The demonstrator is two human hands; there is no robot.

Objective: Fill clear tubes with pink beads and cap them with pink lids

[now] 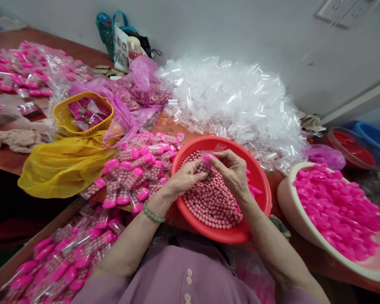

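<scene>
Pinching one capped tube, left hand and right hand overhang one red basin.

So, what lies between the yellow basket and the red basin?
In the head view, part of a purple plastic bag lies beside the yellow basket, then filled pink-capped tubes reach toward the red basin.

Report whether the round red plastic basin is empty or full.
Partly filled: the basin holds small round pink beads, with bare red wall showing above them.
</scene>
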